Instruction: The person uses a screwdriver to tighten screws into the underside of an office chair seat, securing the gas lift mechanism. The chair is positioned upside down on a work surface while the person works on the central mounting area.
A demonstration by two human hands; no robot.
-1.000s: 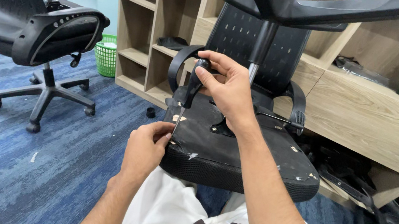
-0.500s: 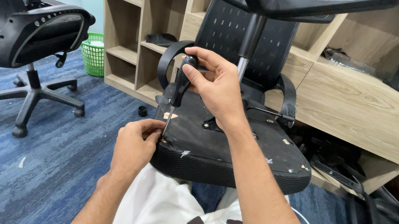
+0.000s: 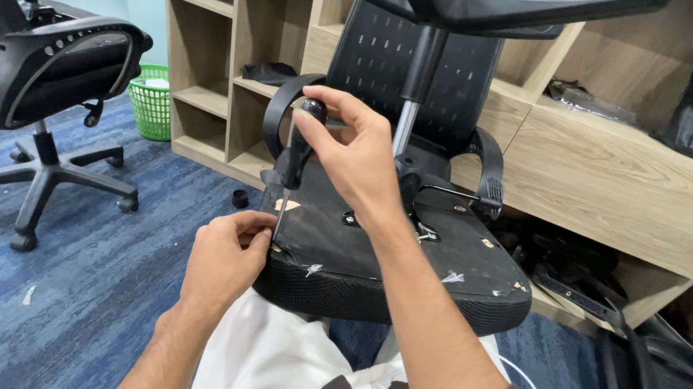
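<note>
An upturned office chair (image 3: pixel 392 254) is lying seat-bottom up across the person's lap, filling the centre. The right hand (image 3: pixel 352 155) is gripping a screwdriver (image 3: pixel 293 161) by its black handle, upright at the seat's 9 o'clock edge. The left hand (image 3: pixel 222 258) is pinching closed around the screwdriver's tip there.
</note>
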